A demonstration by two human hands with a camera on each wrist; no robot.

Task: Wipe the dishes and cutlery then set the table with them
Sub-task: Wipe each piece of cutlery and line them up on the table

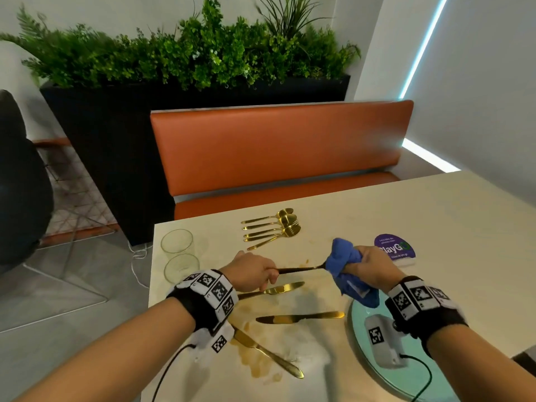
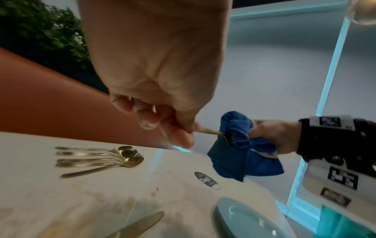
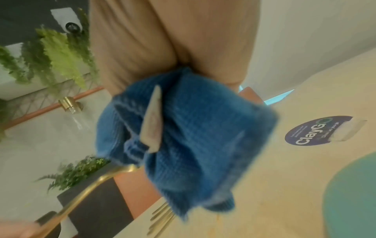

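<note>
**Mid-wipe: gold fork gets a polish**

Meanwhile, at centre frame, the left hand (image 1: 252, 271) pinches the handle of a gold fork (image 1: 301, 268) held above the table (image 1: 435, 216); its head is buried in a blue cloth (image 1: 342, 262) bunched in the curled right hand (image 1: 374, 265). Stiff, light and probably slick, the fork is best gripped by the handle. More cutlery (image 1: 272, 227) lies upper centre.
</note>
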